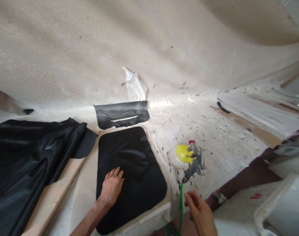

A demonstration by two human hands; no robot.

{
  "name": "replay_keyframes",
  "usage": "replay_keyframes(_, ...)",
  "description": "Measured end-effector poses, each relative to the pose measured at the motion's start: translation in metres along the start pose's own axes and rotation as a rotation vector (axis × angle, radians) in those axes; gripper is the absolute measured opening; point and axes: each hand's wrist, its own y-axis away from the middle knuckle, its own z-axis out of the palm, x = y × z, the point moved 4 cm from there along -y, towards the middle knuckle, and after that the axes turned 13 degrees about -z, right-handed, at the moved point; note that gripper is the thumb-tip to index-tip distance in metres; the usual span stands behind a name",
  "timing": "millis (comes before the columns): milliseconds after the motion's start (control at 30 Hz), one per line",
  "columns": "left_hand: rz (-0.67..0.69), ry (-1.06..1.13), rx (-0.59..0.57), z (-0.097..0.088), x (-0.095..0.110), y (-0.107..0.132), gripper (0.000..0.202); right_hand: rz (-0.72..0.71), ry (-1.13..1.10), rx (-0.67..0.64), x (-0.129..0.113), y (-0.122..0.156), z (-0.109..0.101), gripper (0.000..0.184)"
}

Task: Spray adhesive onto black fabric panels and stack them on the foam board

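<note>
My left hand (113, 186) rests on a black sheet panel (132, 157) with rounded corners, its fingers stretched out near the panel's left side. The panel lies flat on a pale covered surface and has slight wrinkles. Beside a green hose (181, 203), my right hand (201, 213) hovers with loosely bent fingers and nothing visible in them. A metal spray gun (196, 164) with a white and yellow cup (183, 154) lies on the white covering, joined to that hose. Beyond the panel is a smaller black piece (122, 114) with a long slot.
Black sheets (33, 154) are heaped on the left over a beige strip (57, 193). A pale cloth (149, 42) rises behind the work surface, with a crumpled white piece (136, 86) against it. Small black scraps dot the white covering (225, 141). A white container (282, 203) stands at lower right.
</note>
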Motion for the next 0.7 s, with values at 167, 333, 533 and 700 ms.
replay_keyframes(167,0.064,0.052,0.201,-0.023,0.005,-0.055,0.035,-0.174,0.089,0.173,-0.034,-0.036,-0.039,0.067)
replay_keyframes(333,0.006,-0.014,0.025,0.017,-0.006,-0.090,0.050,-0.305,-0.047,0.144,-0.049,-0.070,-0.020,0.058)
replay_keyframes(533,-0.002,-0.030,-0.035,0.035,-0.014,-0.092,0.052,-0.341,-0.207,0.225,-0.056,-0.086,-0.014,0.041)
replay_keyframes(700,-0.014,0.019,0.043,0.009,0.005,-0.072,0.045,-0.350,-0.185,0.332,-0.064,-0.093,-0.012,0.030)
